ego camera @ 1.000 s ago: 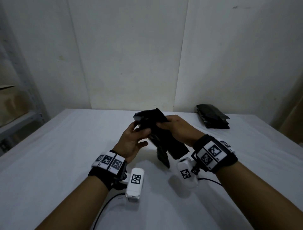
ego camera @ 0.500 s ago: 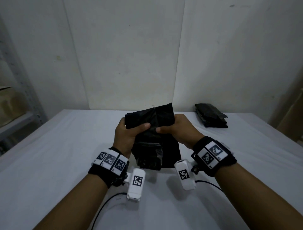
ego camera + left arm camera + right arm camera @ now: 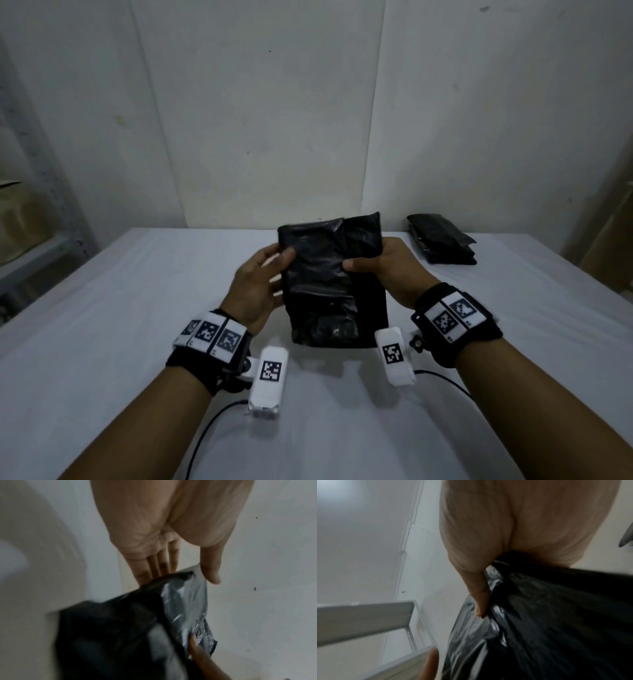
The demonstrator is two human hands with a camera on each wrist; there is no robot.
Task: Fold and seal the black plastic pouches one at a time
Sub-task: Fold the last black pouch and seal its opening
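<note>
A crinkled black plastic pouch [image 3: 325, 294] hangs upright over the white table [image 3: 102, 342], its bottom edge near the cloth. My left hand [image 3: 279, 265] pinches its left edge, thumb on the front, straight fingers [image 3: 154, 566] behind the pouch [image 3: 120, 628]. My right hand [image 3: 363, 262] grips the upper right part. Its thumb [image 3: 479, 601] presses into the front of the pouch [image 3: 556, 615], and its fingers are hidden behind. A folded panel covers the left half of the front.
A stack of black pouches [image 3: 442, 240] lies at the table's back right, near the wall. A grey metal shelf [image 3: 37, 250] stands left of the table, and a brown board [image 3: 613, 240] leans at the right edge. Cables trail from both wrist cameras.
The pouch went from a tilted bundle to an upright, spread-out sheet facing me. My hands moved apart, the left sliding out to the left edge.
</note>
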